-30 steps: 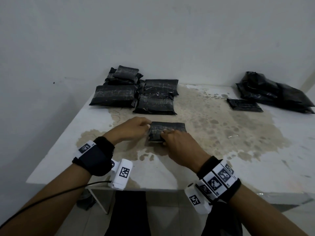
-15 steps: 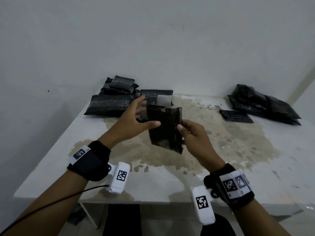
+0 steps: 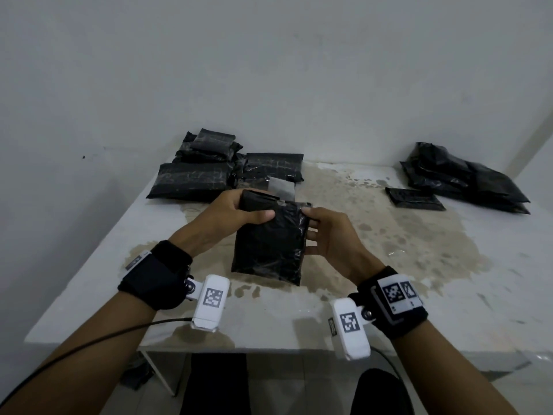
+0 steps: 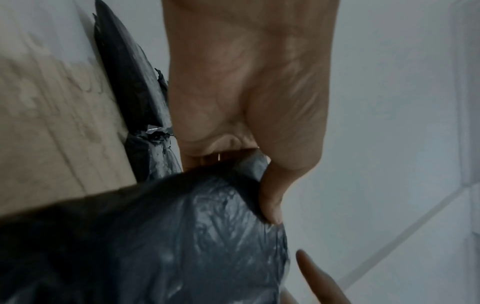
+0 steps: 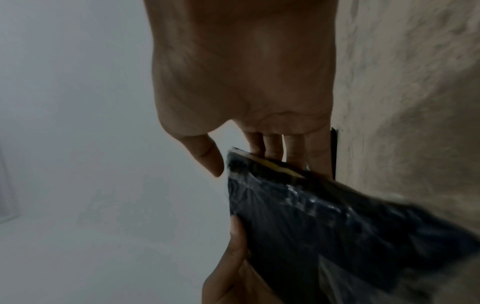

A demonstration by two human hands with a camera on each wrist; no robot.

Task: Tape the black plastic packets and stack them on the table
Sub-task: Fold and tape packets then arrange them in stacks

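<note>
I hold one black plastic packet (image 3: 269, 244) upright above the middle of the table (image 3: 98, 265). My left hand (image 3: 239, 211) grips its top left corner, thumb on the near face (image 4: 270, 205), fingers curled behind. My right hand (image 3: 323, 235) holds its right edge with the thumb at the top corner and the fingers behind (image 5: 272, 144). The packet (image 5: 337, 226) looks glossy with clear tape. A group of taped black packets (image 3: 209, 175) lies at the back left.
Loose black bags (image 3: 463, 175) are heaped at the back right, with one flat packet (image 3: 414, 199) in front of them. A brown stain (image 3: 404, 235) covers the middle of the table. The white wall rises behind the table.
Both hands lifted the packet off the table, turned it upright, and have brought it lower and nearer; the left hand's fingers have closed round its top corner.
</note>
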